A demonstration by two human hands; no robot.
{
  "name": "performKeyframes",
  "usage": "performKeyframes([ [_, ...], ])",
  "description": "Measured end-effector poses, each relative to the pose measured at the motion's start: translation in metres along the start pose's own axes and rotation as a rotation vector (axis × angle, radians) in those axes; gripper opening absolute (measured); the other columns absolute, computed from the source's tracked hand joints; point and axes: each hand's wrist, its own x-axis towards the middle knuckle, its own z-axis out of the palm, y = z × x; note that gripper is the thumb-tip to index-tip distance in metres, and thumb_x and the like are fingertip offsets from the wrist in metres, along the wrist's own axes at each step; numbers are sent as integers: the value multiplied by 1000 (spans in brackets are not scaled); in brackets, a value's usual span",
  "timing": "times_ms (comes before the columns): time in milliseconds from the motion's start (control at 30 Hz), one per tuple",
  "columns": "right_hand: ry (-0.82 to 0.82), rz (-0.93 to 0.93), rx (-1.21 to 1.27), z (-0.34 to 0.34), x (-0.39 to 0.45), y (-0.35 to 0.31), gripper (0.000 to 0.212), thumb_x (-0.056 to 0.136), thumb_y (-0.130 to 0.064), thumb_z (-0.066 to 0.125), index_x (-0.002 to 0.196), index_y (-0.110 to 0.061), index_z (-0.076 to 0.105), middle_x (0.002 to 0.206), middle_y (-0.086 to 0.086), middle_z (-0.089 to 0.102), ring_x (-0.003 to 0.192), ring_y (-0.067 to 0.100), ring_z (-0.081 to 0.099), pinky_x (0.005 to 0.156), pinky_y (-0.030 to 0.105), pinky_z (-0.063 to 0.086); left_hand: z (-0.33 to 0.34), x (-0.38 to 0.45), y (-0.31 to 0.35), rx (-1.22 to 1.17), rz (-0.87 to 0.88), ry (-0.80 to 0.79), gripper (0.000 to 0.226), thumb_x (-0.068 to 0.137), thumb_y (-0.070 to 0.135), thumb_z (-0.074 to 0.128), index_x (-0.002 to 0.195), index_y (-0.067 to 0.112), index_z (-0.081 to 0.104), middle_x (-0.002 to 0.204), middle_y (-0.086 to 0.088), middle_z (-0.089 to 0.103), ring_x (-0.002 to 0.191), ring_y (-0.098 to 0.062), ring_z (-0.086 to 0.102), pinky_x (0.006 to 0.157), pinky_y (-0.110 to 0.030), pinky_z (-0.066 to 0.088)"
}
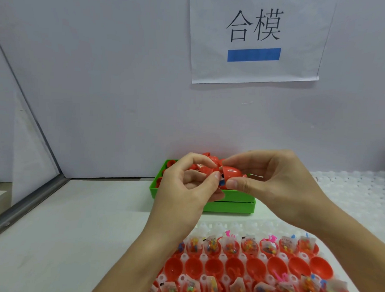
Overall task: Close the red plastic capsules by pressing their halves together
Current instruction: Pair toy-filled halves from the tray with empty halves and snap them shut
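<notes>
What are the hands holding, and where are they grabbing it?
A red capsule. The left hand pinches its left half, the right hand its right half, fingers near the middle seam.

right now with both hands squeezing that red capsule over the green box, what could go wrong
Something blue and white shows in the gap of the red capsule between the left hand and right hand; pressing now could pinch it in the seam. The halves look misaligned, so they may not snap shut. If one slips, it would probably drop into the green box or onto the tray of open filled halves below.
</notes>
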Motion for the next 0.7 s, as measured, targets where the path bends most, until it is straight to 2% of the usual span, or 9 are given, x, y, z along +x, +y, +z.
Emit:
performKeyframes([
  [100, 7, -3, 10, 0, 0, 0, 31, 60, -27, 78, 90, -25, 76, 89, -8, 78, 85, 7, 74, 80, 16, 55, 2, 0, -1, 18, 21, 22, 8, 89, 7, 68, 91, 11, 61, 69, -10, 68, 65, -19, 73, 64, -23, 58],
  [200, 12, -6, 12, 0, 0, 2, 30, 63, -18, 81, 92, -19, 76, 89, -6, 78, 86, 9, 74, 83, 19, 56, 3, -1, -2, 76, 78, 61, 10, 88, 7, 69, 85, 13, 61, 66, -7, 68, 64, -20, 72, 64, -28, 60],
  [267, 22, -14, 19, 1, 0, 2, 29, 64, -13, 82, 91, -19, 76, 89, -5, 78, 86, 11, 74, 84, 22, 57, 4, -2, -3, 107, 109, 100, 13, 87, 8, 70, 82, 16, 61, 70, -11, 69, 69, -25, 72, 69, -37, 62],
  [333, 32, -24, 38, 3, 0, 1, 29, 62, -12, 83, 89, -19, 76, 89, -5, 78, 86, 11, 74, 84, 23, 57, 6, -2, -3, 109, 113, 121, 17, 87, 8, 70, 80, 20, 60, 71, -10, 69, 71, -28, 71, 72, -40, 62],
  [433, 36, -31, 55, 4, -1, 0, 28, 62, -12, 83, 89, -17, 76, 88, -4, 78, 86, 13, 74, 85, 26, 58, 8, -4, -1, 62, 87, 112, 18, 87, 8, 69, 79, 21, 60, 69, -8, 68, 67, -25, 70, 66, -33, 61],
  [533, 43, -31, 53, 5, -1, -1, 27, 63, -9, 83, 89, -16, 76, 88, -4, 78, 86, 12, 74, 85, 26, 58, 8, -4, 0, -3, 79, 105, 12, 86, 8, 70, 83, 15, 61, 69, -9, 70, 63, -19, 70, 60, -21, 56],
  [700, 66, -69, 79, 7, -2, -2, 31, 59, -21, 80, 89, -13, 76, 88, -2, 78, 85, 15, 74, 83, 27, 59, 7, -3, -1, -64, 89, 151, 11, 86, 5, 71, 86, 1, 61, 68, -10, 70, 55, -16, 65, 57, -22, 52],
])
